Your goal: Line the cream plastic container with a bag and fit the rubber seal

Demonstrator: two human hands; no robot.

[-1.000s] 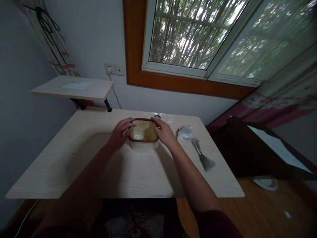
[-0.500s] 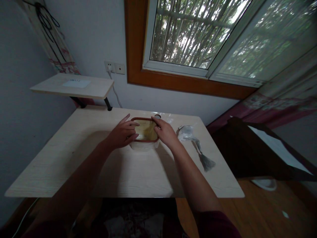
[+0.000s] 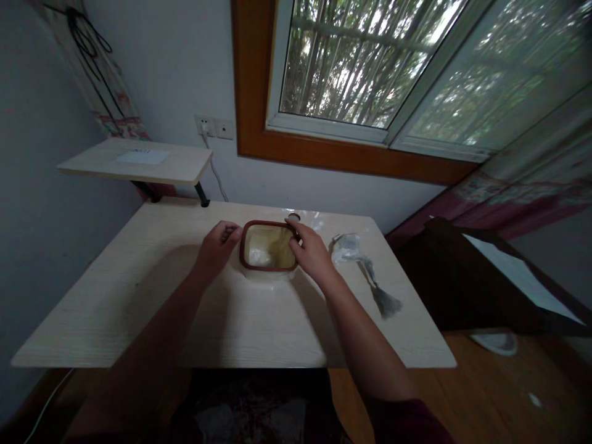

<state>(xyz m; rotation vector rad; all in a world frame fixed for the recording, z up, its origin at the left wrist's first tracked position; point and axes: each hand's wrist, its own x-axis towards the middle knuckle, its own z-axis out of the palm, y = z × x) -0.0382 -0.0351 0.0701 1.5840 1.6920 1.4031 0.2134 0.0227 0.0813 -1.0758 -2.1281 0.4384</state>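
Note:
A see-through, rounded-rectangular container [image 3: 266, 250] with a reddish-brown rim stands on the pale wooden table [image 3: 272, 327]. Its inside looks yellowish, and whether a clear lid covers it I cannot tell. My right hand [image 3: 312, 248] grips its right side, index finger along the back right corner and thumb at the rim. Just left of the rim is my left hand [image 3: 218, 246], fingers curled in and thumb close to the container's edge. Anything inside those curled fingers is hidden. Behind the container sits a small round object [image 3: 293, 217], partly covered by my right index finger.
Right of my right hand lies a clear plastic bag [image 3: 346, 248] beside a grey tassel-like bundle [image 3: 386, 302]. A raised shelf [image 3: 185, 166] with a paper [image 3: 143, 156] occupies the back left. The wall and window [image 3: 342, 74] lie beyond the table.
My left hand has drawn back left off the container's rim, and its spread fingers have curled in. The right hand stays at the right side, and more of the container shows.

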